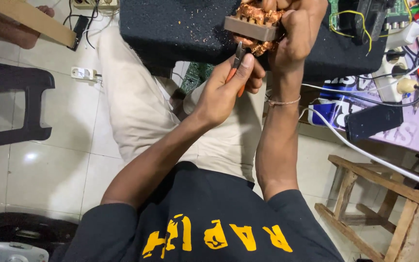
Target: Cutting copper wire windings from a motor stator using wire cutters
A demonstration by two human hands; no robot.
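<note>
1. The copper-wound block [257, 23] is cut off by the top edge.
2. The right hand [294, 34] covers its right side.
3. The left hand [229, 87] hides most of the orange-handled cutters [238, 60].

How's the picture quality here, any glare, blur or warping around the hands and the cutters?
Head view: light is even and soft; a glare spot sits on the floor tile. The left hand with the orange-handled cutters and the right hand on the copper coil block look sharp. Wide-lens warping bends the edges, stretching the wooden stool.
</note>
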